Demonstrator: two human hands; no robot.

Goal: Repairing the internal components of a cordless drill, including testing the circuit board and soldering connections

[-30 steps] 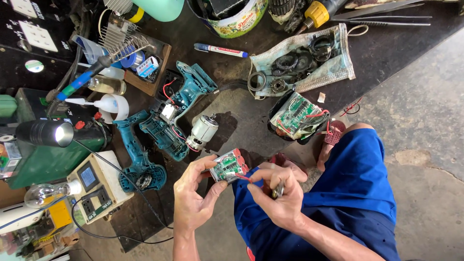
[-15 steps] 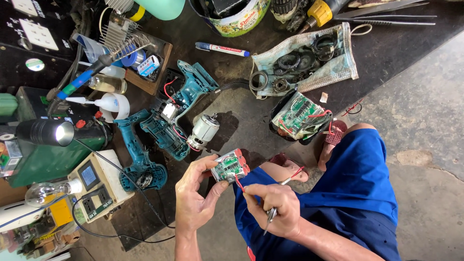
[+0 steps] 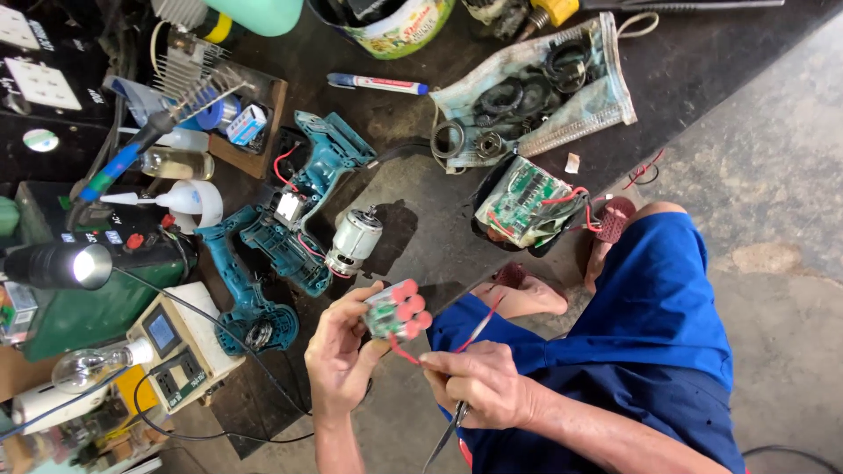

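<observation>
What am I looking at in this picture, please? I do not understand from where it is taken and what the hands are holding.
The picture comes from a camera worn on a person's head, looking down, so you see that person's own two bare hands and blue shorts. The left hand holds a small battery pack with round red cell ends. The right hand pinches a red wire coming from the pack and also grips a thin dark tool. On the dark floor lie an opened teal power drill, its loose motor, a green circuit board, a cloth with metal rings, a marker pen and a lit lamp.
</observation>
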